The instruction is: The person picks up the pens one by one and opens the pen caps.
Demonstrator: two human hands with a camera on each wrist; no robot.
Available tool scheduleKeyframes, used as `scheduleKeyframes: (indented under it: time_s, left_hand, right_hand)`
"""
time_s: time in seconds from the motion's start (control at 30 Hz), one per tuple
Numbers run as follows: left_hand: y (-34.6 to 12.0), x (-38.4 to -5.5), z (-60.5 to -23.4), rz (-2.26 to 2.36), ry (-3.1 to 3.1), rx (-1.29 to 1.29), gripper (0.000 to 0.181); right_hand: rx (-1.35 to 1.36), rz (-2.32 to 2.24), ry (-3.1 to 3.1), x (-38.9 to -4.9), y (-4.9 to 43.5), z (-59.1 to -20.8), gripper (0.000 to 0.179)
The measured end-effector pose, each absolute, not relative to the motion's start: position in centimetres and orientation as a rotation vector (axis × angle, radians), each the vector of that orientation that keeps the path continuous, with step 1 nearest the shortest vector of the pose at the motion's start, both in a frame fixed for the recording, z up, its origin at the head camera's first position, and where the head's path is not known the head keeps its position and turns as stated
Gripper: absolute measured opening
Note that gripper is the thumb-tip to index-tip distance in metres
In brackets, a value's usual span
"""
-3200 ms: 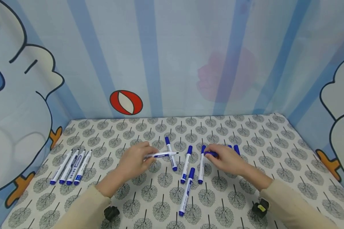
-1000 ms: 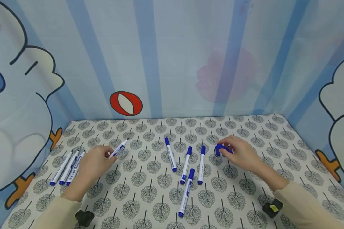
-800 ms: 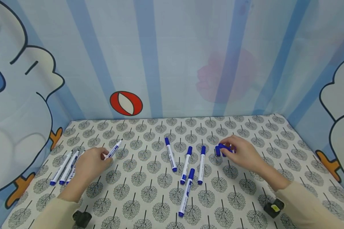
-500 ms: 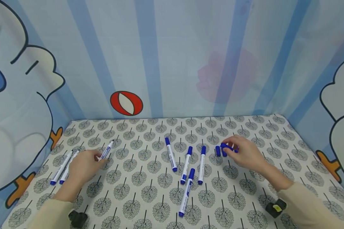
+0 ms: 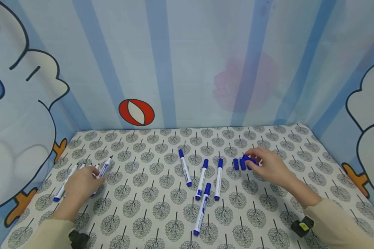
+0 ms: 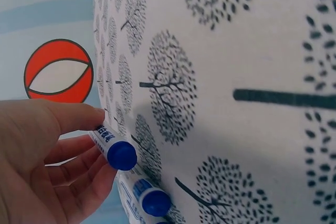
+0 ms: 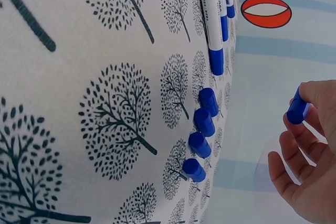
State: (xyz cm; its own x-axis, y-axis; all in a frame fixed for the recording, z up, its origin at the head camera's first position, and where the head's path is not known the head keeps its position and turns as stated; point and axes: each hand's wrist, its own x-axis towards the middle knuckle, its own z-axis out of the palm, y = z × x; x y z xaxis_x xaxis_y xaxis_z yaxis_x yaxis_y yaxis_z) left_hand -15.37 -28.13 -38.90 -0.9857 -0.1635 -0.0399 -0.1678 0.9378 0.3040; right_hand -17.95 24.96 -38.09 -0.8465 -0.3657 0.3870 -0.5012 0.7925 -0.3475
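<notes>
- Uncapped marker, head view: located in the left hand, at the left of the table. Long axis slants; the dark tip points toward the back wall and slightly right.
- Row of uncapped markers, same view: partly hidden by the left hand; tips face the back wall.
- Right hand, same view: pinches a blue cap, axis slanted, near the loose caps. The two hands are well apart.
- Capped markers, same view: four at mid-table, cap ends toward the back wall.
- Surface and room: white tablecloth with dark tree print; pale blue wall with darker stripes, a red-and-white ball motif and white cartoon figures at both sides.
- Left wrist view: thumb and fingers grip the lettered barrel; its blue end points down and right in the frame. Other blue ends lie just beside it.
- Right wrist view: the pinched blue cap tilts, apart from four loose caps lying side by side on the cloth, axes nearly parallel.
</notes>
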Motion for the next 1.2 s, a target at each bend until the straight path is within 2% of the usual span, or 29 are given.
scheduleKeyframes:
  time_s: [0.53, 1.2]
  left_hand:
    - [-28.2, -15.1, -39.6, 0.417, 3.049, -0.308, 0.030]
    - [-28.4, -15.1, -40.0, 0.393, 3.026, -0.345, 0.031]
  right_hand:
    - [0.696, 0.635, -2.654, -18.0, 24.9, -38.4, 0.024]
    - [0.695, 0.674, -2.691, -18.0, 24.8, -38.9, 0.026]
